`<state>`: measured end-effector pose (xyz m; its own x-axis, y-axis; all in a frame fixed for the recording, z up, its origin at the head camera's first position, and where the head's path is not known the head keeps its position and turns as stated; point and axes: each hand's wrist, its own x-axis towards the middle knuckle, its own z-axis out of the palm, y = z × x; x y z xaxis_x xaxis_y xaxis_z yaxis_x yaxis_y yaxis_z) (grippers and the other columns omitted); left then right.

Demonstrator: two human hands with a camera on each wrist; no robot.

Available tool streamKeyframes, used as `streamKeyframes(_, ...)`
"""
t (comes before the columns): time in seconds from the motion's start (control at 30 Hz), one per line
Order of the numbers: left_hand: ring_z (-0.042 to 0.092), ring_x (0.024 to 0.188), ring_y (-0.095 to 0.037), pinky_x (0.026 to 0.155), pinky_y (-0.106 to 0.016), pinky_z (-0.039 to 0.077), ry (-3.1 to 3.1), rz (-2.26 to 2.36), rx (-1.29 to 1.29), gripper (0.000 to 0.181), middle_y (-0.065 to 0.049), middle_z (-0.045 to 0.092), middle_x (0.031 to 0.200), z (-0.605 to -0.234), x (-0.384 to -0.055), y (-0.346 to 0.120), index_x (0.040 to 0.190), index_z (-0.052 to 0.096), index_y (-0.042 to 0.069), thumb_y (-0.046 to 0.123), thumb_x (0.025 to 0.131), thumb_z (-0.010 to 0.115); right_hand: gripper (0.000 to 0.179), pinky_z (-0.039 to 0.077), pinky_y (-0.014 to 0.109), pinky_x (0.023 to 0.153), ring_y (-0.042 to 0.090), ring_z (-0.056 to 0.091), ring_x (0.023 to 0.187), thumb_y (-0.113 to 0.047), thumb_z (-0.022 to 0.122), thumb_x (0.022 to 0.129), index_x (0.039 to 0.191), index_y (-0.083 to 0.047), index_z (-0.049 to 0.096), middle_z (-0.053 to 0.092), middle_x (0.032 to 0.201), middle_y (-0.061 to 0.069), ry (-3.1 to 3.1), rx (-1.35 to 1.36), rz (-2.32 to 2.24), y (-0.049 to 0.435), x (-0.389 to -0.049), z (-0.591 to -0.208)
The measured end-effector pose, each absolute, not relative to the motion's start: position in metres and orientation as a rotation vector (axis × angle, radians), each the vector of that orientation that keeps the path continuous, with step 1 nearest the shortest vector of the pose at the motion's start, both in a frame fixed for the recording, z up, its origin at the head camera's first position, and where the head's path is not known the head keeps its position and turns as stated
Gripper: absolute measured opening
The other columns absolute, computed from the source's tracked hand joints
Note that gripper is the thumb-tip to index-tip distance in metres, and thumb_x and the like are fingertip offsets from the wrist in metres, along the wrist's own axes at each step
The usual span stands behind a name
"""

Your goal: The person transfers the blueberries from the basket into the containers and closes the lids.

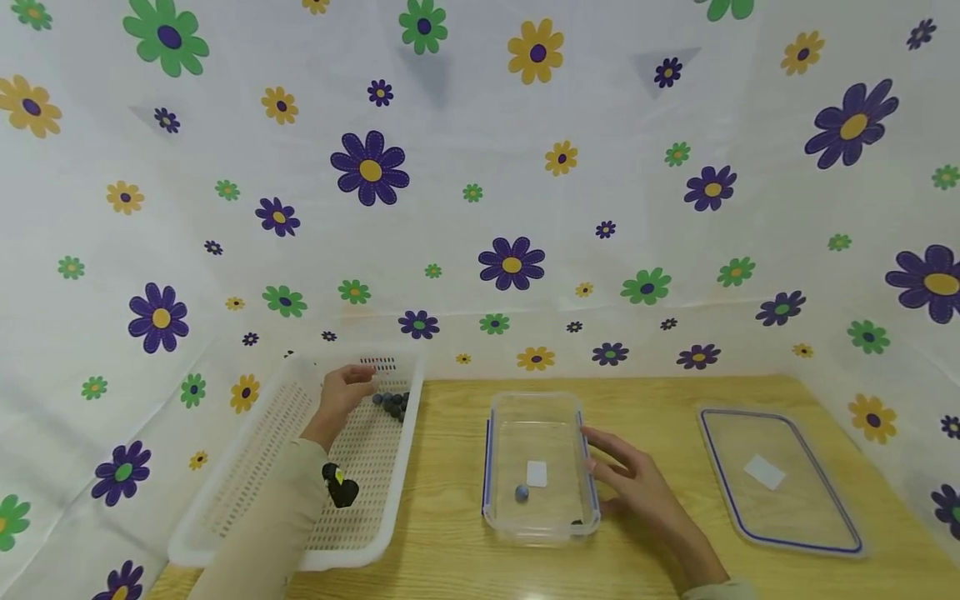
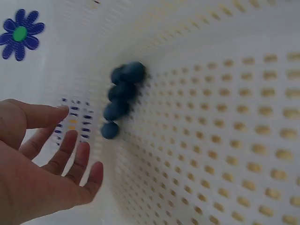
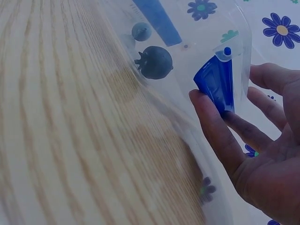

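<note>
My left hand (image 1: pixel 343 404) hovers inside a white perforated basket (image 1: pixel 405 500), its fingers loosely bent and nothing between them. Close by, a cluster of dark blue round berries (image 2: pixel 124 89) lies against the basket's end. At the clear container (image 1: pixel 536 408), which has no lid on, my right hand (image 1: pixel 637 479) touches the right side. Its fingers (image 3: pixel 213 126) rest at the blue latch (image 3: pixel 218 84) and along the rim. Inside the container sit one blue berry (image 1: pixel 522 493) and, near the front right corner, a darker berry with a pointed crown (image 3: pixel 156 63).
To the right lies a clear lid (image 1: pixel 787 500) with a blue seal, flat on the wooden table (image 1: pixel 450 483). A black object with a yellow mark (image 1: pixel 341 486) shows in the basket beside the left sleeve. A flower-printed white sheet (image 1: pixel 465 233) surrounds the table's back and sides.
</note>
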<state>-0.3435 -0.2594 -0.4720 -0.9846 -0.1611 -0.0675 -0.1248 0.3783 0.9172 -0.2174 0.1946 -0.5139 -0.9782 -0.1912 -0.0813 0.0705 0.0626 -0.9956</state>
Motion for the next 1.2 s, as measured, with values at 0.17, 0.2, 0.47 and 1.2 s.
streamKeyframes(0.17, 0.051, 0.123, -0.043, 0.1, -0.057, 0.045, -2.707, -1.643, 0.303, 0.042, -0.03, 0.053, 0.137, -0.489, -0.347, -0.268, 0.137, 0.055, -0.006, 0.003, 0.097, 0.062, 0.055, 0.061, 0.05, 0.076, 0.057, 0.033, 0.142, -0.022, 0.066, 0.102, 0.153, -0.014, 0.049, 0.033, 0.163, 0.017, 2.134, -0.132, -2.04, 0.195, -0.216, -0.515)
streamKeyframes(0.2, 0.052, 0.123, -0.044, 0.099, -0.057, 0.045, -2.723, -1.632, 0.295, 0.042, -0.03, 0.053, 0.137, -0.491, -0.347, -0.269, 0.137, 0.055, -0.006, 0.003, 0.097, 0.062, 0.055, 0.061, 0.05, 0.076, 0.057, 0.033, 0.142, -0.022, 0.066, 0.102, 0.153, -0.014, 0.049, 0.034, 0.163, 0.017, 2.131, -0.134, -2.043, 0.196, -0.216, -0.515)
streamKeyframes(0.47, 0.058, 0.116, -0.042, 0.089, -0.053, 0.05, -2.752, -1.578, 0.239, 0.035, -0.03, 0.061, 0.129, -0.5, -0.345, -0.268, 0.129, 0.062, -0.007, -0.001, 0.094, 0.064, 0.054, 0.061, 0.05, 0.075, 0.057, 0.034, 0.141, -0.021, 0.066, 0.102, 0.153, -0.014, 0.05, 0.035, 0.163, 0.017, 2.139, -0.141, -2.038, 0.193, -0.217, -0.515)
streamKeyframes(1.2, 0.065, 0.099, -0.037, 0.077, -0.043, 0.054, -2.815, -1.385, 0.204, 0.026, -0.026, 0.068, 0.113, -0.489, -0.355, -0.263, 0.115, 0.068, -0.007, 0.002, 0.092, 0.067, 0.055, 0.061, 0.051, 0.073, 0.057, 0.035, 0.141, -0.023, 0.067, 0.102, 0.153, -0.015, 0.049, 0.034, 0.163, 0.017, 2.12, -0.158, -2.046, 0.197, -0.216, -0.517)
